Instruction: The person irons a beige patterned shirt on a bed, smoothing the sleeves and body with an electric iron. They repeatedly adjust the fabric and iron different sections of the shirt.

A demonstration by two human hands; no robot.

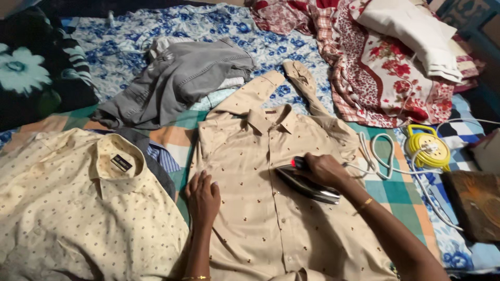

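We have the beige shirt spread flat, collar away from us, and everything sits around it. Our right hand is closed around the handle of the iron, whose plate rests on the shirt's button strip. Our left hand lies open and flat on the shirt's left panel, just beside the iron's path. The white cord loops off the shirt's right edge toward the yellow reel. A cream dotted shirt lies left of it, grey trousers beyond its collar. Left resting, the plate could scorch the cloth; a snagged cord could jerk the iron toward our flat fingers.
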